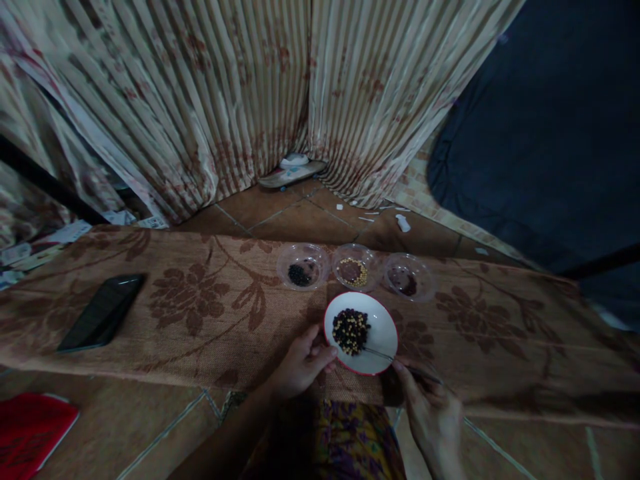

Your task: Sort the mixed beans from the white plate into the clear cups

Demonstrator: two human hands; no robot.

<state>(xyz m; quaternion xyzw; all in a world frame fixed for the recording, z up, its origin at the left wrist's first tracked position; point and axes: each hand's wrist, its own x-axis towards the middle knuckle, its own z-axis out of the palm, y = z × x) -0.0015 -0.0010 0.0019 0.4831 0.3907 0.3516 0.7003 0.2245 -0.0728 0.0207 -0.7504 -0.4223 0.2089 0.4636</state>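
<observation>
By the near edge of the surface [280, 317], the bowl [384, 330] of beans [351, 331] was gripped by the left hand [305, 363]; what seemed tweezers [380, 353], held by the right hand [430, 403], were best closed gently.

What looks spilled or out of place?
White scraps lie scattered on the floor beyond the cloth, like dropped litter. The beans sit inside the bowl; nothing odd stands out there.
</observation>
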